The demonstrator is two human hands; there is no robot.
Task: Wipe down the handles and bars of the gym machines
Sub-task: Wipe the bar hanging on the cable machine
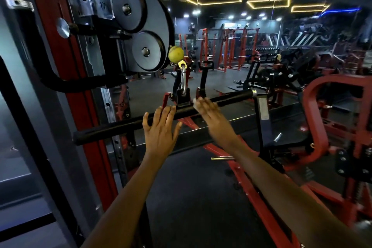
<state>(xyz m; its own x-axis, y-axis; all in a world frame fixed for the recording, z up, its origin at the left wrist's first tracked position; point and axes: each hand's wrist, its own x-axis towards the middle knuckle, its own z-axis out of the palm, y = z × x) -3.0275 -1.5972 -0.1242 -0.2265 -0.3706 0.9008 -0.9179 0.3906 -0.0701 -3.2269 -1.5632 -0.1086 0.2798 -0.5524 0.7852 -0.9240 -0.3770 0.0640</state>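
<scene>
We have both hands up at the black cable bar, which hangs from a silver carabiner under the yellow stopper ball and the black pulley housing on the red upright. The bar's long axis runs from its low left end, beside the upright, up to its right end cap, near the red machine frame.

Our left hand lies flat against the bar just left of the central clamp, fingers straight and slightly spread, thumb out to the side; it holds nothing. Our right hand is blurred, just right of the clamp, fingers extended along the bar. Something pale shows at its fingertips, perhaps a cloth, but we cannot tell, nor whether the fingers pinch it.

We judge the right hand the wiping one. The unwiped length it is nearer to lies up and to the right, so the stroke should follow the bar toward the end cap while our left steadies it against swinging.
</scene>
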